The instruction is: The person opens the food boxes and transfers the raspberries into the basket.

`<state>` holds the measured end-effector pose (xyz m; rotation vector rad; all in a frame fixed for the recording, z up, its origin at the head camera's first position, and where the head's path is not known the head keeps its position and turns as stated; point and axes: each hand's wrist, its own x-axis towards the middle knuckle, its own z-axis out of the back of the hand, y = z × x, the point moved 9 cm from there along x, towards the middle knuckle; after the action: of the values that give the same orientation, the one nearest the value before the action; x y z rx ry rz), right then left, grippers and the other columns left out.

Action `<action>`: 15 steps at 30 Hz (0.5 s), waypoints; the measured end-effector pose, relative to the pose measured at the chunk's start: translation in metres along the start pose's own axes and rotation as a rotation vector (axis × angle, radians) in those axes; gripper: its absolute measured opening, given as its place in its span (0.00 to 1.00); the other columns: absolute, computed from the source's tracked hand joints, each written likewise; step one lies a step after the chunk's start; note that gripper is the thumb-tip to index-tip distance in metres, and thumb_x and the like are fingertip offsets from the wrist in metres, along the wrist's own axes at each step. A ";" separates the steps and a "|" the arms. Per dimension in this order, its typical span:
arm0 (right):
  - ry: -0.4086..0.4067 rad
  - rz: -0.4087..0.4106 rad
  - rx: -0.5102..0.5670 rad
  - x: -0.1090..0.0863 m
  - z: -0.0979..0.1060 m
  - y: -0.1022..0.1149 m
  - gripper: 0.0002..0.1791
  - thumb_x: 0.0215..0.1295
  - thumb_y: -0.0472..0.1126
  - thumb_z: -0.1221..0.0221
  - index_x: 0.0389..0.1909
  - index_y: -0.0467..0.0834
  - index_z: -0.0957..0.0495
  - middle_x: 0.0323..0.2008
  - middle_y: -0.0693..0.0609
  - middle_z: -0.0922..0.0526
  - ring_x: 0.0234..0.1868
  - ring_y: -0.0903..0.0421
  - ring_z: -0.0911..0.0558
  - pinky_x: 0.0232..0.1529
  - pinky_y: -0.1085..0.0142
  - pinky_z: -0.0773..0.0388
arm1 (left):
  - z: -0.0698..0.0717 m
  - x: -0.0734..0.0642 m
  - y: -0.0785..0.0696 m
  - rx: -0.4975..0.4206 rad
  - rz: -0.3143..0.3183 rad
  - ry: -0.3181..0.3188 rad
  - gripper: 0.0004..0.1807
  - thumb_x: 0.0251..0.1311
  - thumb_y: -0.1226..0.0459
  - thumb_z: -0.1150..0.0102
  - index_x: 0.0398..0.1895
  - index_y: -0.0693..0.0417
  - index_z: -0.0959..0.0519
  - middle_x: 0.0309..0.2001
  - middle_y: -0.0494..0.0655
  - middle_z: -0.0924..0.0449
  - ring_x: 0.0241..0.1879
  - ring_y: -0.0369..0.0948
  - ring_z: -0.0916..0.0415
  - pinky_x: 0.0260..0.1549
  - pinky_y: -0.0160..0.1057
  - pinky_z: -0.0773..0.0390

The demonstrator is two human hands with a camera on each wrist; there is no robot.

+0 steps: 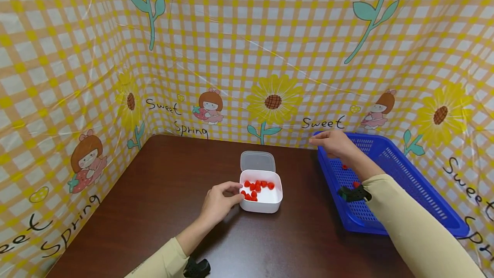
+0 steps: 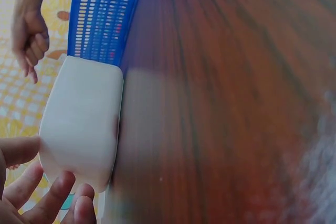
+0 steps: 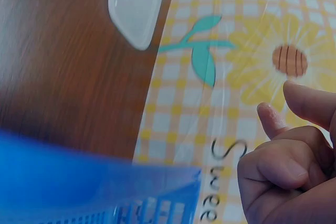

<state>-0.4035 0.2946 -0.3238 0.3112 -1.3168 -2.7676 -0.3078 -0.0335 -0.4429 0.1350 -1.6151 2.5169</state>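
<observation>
A white box stands on the table with several red raspberries in it, mostly to the left. Touching the box's left side, my left hand has its thumb near the front corner and its fingertips along the wall. The left wrist view shows these fingers spread at the box's end. My right hand hovers over the far left corner of a blue basket. In the right wrist view, thumb and forefinger stand apart with nothing between them, while the other fingers curl in. Red raspberries lie in the basket, partly behind the forearm.
Behind the box lies a translucent lid. The dark wooden table meets a checked, flowered cloth at the back and sides. The basket's raised rim runs along the table's right side.
</observation>
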 end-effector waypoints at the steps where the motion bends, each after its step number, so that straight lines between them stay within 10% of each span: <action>1: 0.000 0.007 -0.005 0.000 -0.003 0.003 0.29 0.74 0.49 0.43 0.64 0.31 0.27 0.10 0.64 0.48 0.12 0.64 0.50 0.16 0.67 0.45 | 0.000 0.000 0.000 0.001 -0.001 -0.001 0.13 0.56 0.58 0.30 0.46 0.46 0.13 0.36 0.40 0.14 0.33 0.37 0.20 0.32 0.40 0.24; 15: 0.031 0.028 0.148 -0.005 -0.062 0.020 0.22 0.70 0.42 0.39 0.56 0.28 0.22 0.11 0.63 0.46 0.14 0.65 0.49 0.18 0.70 0.47 | -0.001 0.000 0.000 -0.004 -0.003 0.007 0.13 0.56 0.59 0.30 0.46 0.47 0.13 0.36 0.41 0.14 0.32 0.38 0.20 0.31 0.40 0.23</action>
<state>-0.3863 0.2355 -0.3458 0.3390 -1.5099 -2.6365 -0.3076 -0.0331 -0.4436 0.1276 -1.6157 2.5090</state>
